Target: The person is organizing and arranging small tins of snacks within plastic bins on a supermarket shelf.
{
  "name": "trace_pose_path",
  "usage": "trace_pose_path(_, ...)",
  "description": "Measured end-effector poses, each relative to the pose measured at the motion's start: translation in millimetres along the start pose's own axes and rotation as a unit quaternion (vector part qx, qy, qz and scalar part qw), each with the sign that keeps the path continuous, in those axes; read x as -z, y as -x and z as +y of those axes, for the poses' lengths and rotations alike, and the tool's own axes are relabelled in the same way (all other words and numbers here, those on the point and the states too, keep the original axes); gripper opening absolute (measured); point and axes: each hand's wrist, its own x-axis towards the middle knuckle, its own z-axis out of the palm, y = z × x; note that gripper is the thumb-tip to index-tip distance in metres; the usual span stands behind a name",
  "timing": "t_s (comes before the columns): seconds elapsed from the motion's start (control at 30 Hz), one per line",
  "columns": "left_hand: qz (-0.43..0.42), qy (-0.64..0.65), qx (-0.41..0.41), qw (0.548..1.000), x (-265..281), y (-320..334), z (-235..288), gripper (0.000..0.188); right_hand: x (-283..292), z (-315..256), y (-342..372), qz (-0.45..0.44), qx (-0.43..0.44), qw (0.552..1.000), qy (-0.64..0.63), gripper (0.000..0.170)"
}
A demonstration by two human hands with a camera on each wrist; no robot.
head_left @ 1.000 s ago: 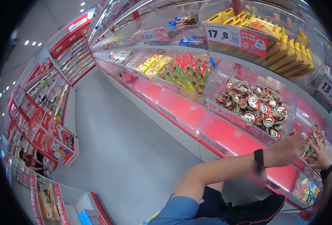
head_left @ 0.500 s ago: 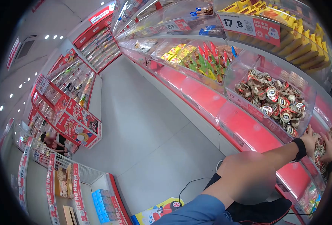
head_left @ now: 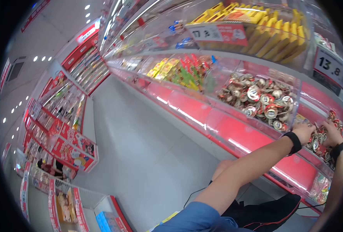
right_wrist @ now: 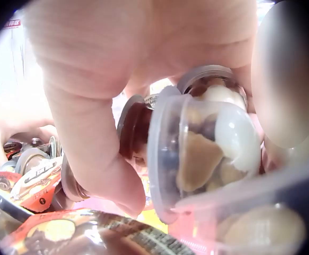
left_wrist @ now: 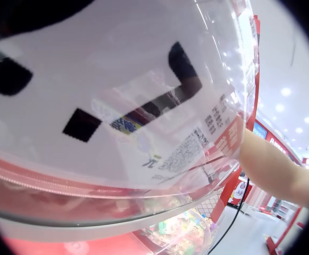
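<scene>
Small round-lidded snack cups (head_left: pixel 317 142) fill the lower right bin in the head view. My left hand (head_left: pixel 304 132) reaches over its left side, and my right hand (head_left: pixel 333 134) is close beside it at the right. In the right wrist view my right hand (right_wrist: pixel 138 58) curls its thumb and fingers round several clear-sided cups (right_wrist: pixel 210 149). There, at the left edge, the left hand (right_wrist: pixel 16 125) has its fingers bent over other cups (right_wrist: pixel 35 178). A large price label (left_wrist: pixel 159 127) fills much of the left wrist view, which does not show the left fingers.
A clear bin of similar cups (head_left: pixel 256 98) is left of the hands, below yellow packets (head_left: pixel 280 36). Red shelf panels (head_left: pixel 235 133) run along the aisle floor (head_left: pixel 140 131). A black bag (head_left: pixel 266 212) is low by the shelf; a bare forearm (left_wrist: pixel 273 170) crosses the left wrist view.
The head view has shifted, moving shelves and hands leftward since half a second ago. Both hands remain at the cup bin, and the left fingers look more bent than before.
</scene>
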Motion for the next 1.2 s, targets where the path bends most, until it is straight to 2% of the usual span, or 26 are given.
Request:
trace_pose_path(0.07, -0.012, -0.027, 0.005, 1.0, 10, 11, 6, 0.082, -1, 1, 1, -0.006, 0.014, 0.998, 0.062, 0.081)
trace_pose_path(0.1, 0.012, -0.048, -0.001, 0.999, 7, 14, 6, 0.084, 5, -6, 2, -0.03, 0.018, 0.998, 0.057, 0.083)
trace_pose_path(0.13, 0.001, -0.047, -0.009, 0.999, 9, 14, 5, 0.085, 9, -15, 6, -0.006, 0.042, 0.998, 0.054, 0.075)
trace_pose_path(0.23, -0.033, -0.048, -0.034, 0.998, 6, 4, -2, 0.088, 10, -18, 1, -0.027, 0.026, 0.999, 0.02, 0.065)
trace_pose_path(0.27, -0.039, -0.035, -0.045, 0.998, 2, 1, -8, 0.088, 11, -20, 3, 0.005, 0.067, 0.998, 0.01, 0.057)
trace_pose_path(0.43, -0.047, -0.053, -0.079, 0.994, 9, 6, -4, 0.092, 22, -33, 7, -0.026, 0.044, 0.999, 0.017, 0.057)
trace_pose_path(0.47, -0.054, -0.062, -0.053, 0.995, 13, 7, -1, 0.092, 23, -34, 7, -0.03, 0.04, 0.999, 0.017, 0.056)
trace_pose_path(0.57, 0.009, -0.037, -0.078, 0.996, 19, 21, 4, 0.091, 26, -36, 6, -0.036, 0.059, 0.998, -0.008, 0.054)
trace_pose_path(0.63, 0.009, -0.039, -0.07, 0.997, 28, 28, 10, 0.09, 22, -32, 4, -0.027, 0.045, 0.999, -0.008, 0.052)
trace_pose_path(0.7, 0.029, -0.035, -0.071, 0.996, 29, 29, 10, 0.081, 21, -30, 7, 0.014, 0.073, 0.997, -0.01, 0.052)
trace_pose_path(0.73, 0.043, -0.04, -0.077, 0.995, 27, 30, 11, 0.076, 24, -31, 6, -0.015, 0.057, 0.998, -0.033, 0.054)
trace_pose_path(0.8, 0.078, -0.058, -0.086, 0.992, 29, 28, 11, 0.066, 26, -31, 7, -0.013, 0.037, 0.999, -0.028, 0.057)
trace_pose_path(0.9, 0.204, -0.065, -0.136, 0.967, 30, 32, 17, 0.051, 24, -29, 6, -0.032, 0.004, 0.999, -0.04, 0.065)
trace_pose_path(0.93, 0.255, -0.065, -0.167, 0.95, 31, 36, 19, 0.04, 25, -28, 5, -0.027, -0.006, 0.999, -0.037, 0.066)
trace_pose_path(0.97, 0.283, -0.068, -0.203, 0.935, 37, 38, 21, 0.038, 25, -27, 5, -0.022, -0.015, 0.999, -0.034, 0.067)
trace_pose_path(1.03, 0.329, -0.072, -0.274, 0.901, 47, 46, 27, 0.033, 22, -23, 5, 0.012, 0.032, 0.999, -0.022, 0.063)
trace_pose_path(1.1, 0.393, -0.072, -0.368, 0.84, 59, 65, 31, 0.022, 17, -15, 5, 0.022, 0.059, 0.998, -0.022, 0.064)
trace_pose_path(1.13, 0.412, -0.086, -0.381, 0.824, 66, 83, 34, 0.023, 21, -23, 5, -0.015, 0.002, 0.999, -0.028, 0.065)
trace_pose_path(1.2, 0.442, -0.108, -0.402, 0.795, 81, 111, 21, 0.027, 21, -17, 1, -0.011, 0.03, 0.999, -0.023, 0.064)
